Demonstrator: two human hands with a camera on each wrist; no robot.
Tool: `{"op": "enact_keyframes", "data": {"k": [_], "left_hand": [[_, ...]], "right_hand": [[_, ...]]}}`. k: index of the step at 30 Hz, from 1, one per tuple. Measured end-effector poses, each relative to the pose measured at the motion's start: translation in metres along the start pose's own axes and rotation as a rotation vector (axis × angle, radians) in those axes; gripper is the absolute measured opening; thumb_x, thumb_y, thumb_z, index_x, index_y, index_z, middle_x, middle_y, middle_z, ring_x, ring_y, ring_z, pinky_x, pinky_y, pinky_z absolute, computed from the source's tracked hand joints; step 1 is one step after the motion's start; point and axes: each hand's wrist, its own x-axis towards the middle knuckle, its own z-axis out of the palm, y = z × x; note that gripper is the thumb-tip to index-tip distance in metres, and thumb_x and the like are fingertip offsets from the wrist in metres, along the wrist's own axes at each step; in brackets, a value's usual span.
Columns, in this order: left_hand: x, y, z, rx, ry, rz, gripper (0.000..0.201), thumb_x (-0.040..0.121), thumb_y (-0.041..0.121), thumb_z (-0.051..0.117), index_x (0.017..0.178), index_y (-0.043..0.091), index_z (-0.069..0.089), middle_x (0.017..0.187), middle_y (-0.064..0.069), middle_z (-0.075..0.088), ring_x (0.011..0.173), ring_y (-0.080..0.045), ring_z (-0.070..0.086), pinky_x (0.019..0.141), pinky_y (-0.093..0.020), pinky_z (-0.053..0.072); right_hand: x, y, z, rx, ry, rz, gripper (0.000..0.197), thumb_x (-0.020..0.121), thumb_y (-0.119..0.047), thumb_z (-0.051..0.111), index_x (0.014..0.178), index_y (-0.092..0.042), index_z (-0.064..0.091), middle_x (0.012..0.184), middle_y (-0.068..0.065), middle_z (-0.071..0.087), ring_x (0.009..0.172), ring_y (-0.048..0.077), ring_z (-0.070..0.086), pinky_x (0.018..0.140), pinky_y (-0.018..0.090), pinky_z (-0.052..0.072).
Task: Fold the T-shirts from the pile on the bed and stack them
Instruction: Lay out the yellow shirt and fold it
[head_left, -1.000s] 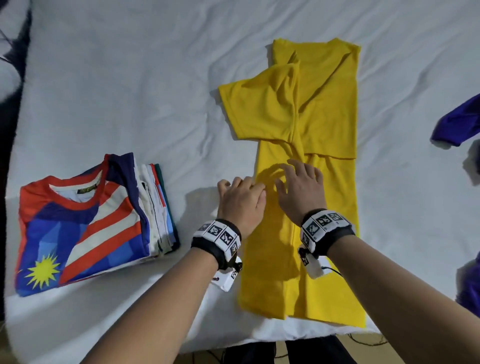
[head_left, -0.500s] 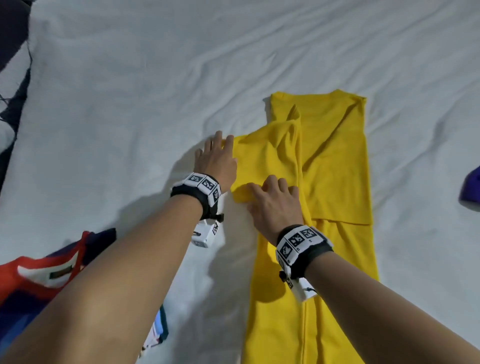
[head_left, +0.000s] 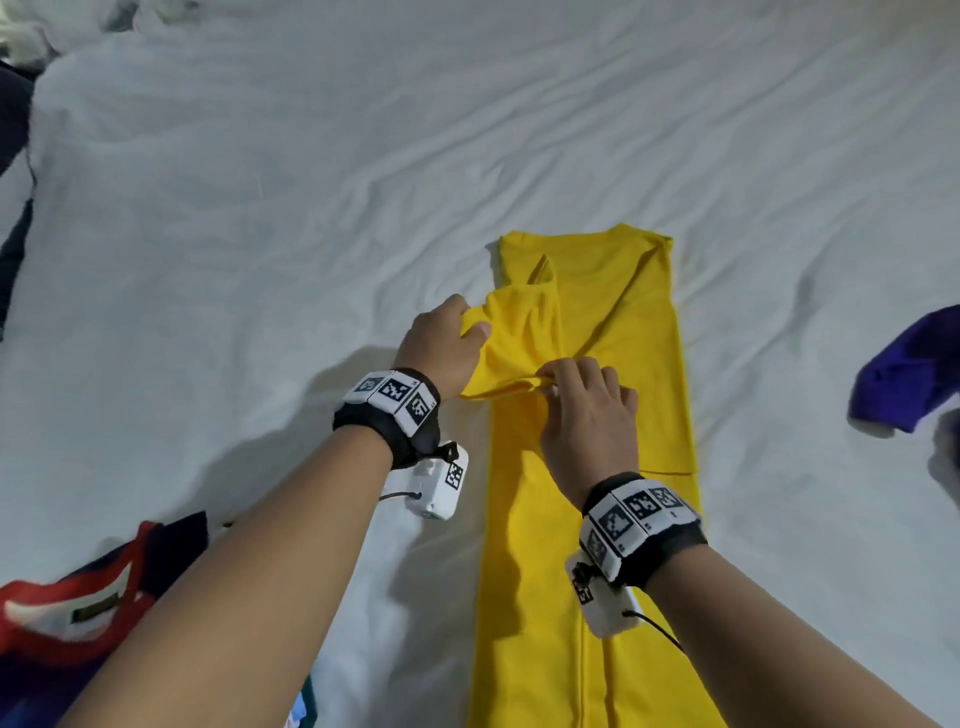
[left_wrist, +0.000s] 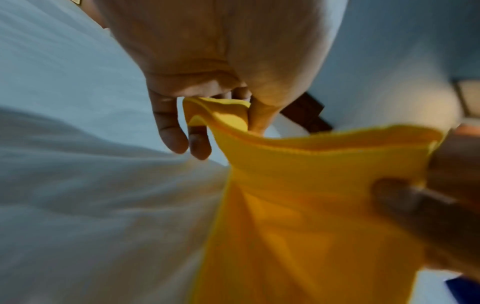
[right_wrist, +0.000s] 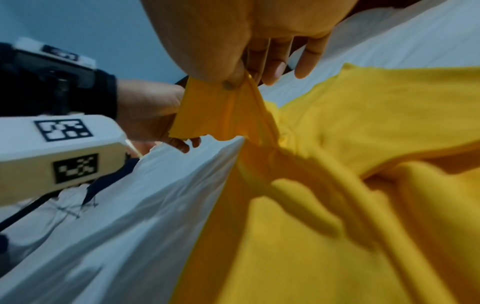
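A yellow T-shirt (head_left: 618, 395) lies lengthwise on the white bed sheet (head_left: 260, 208), folded into a long narrow strip. Its left sleeve (head_left: 511, 343) sticks out to the left and is lifted off the sheet. My left hand (head_left: 449, 340) pinches the sleeve's outer hem (left_wrist: 221, 111) between thumb and fingers. My right hand (head_left: 582, 400) pinches the sleeve's lower edge (right_wrist: 223, 100) near the shirt's body. A stack of folded shirts (head_left: 78, 613), topped by a red, white and blue one, sits at the lower left, partly hidden by my left forearm.
A purple garment (head_left: 904, 374) lies on the sheet at the right edge. Dark bedding or clothing (head_left: 13, 119) shows at the far left. Wide bare sheet stretches above and to the left of the yellow shirt.
Both hands went from lying flat on the yellow shirt to pinching the left sleeve and lifting it. The head view has shifted, so the folded stack sits lower left.
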Motion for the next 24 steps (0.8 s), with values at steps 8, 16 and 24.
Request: {"op": "enact_keyframes", "data": {"k": [8, 16, 24], "left_hand": [[-0.073, 0.019, 0.06, -0.712, 0.016, -0.434, 0.014, 0.099, 0.018, 0.064, 0.088, 0.01, 0.062, 0.082, -0.006, 0.056, 0.072, -0.029, 0.061, 0.059, -0.048, 0.062], [-0.095, -0.009, 0.111, -0.514, 0.093, -0.437, 0.046, 0.096, 0.019, 0.062, 0.067, 0.018, 0.028, 0.064, -0.002, 0.024, 0.064, -0.024, 0.027, 0.057, -0.033, 0.029], [-0.072, -0.012, 0.095, -0.5, 0.075, -0.399, 0.038, 0.086, 0.043, 0.067, 0.059, 0.022, 0.052, 0.053, 0.004, 0.043, 0.059, -0.028, 0.045, 0.059, -0.044, 0.047]], "right_hand": [[-0.024, 0.061, -0.043, -0.108, -0.099, 0.143, 0.033, 0.089, -0.001, 0.059, 0.115, -0.022, 0.065, 0.114, 0.007, 0.06, 0.107, 0.035, 0.05, 0.091, 0.05, 0.039], [-0.028, 0.058, -0.026, -0.166, -0.368, 0.081, 0.069, 0.088, -0.035, 0.04, 0.155, -0.02, 0.031, 0.168, 0.009, 0.016, 0.155, 0.031, 0.008, 0.126, 0.049, 0.01], [-0.045, 0.078, 0.045, -0.262, -0.413, 0.054, 0.083, 0.101, -0.069, 0.004, 0.159, -0.013, -0.016, 0.166, 0.008, -0.023, 0.152, 0.026, -0.026, 0.123, 0.049, -0.017]]}}
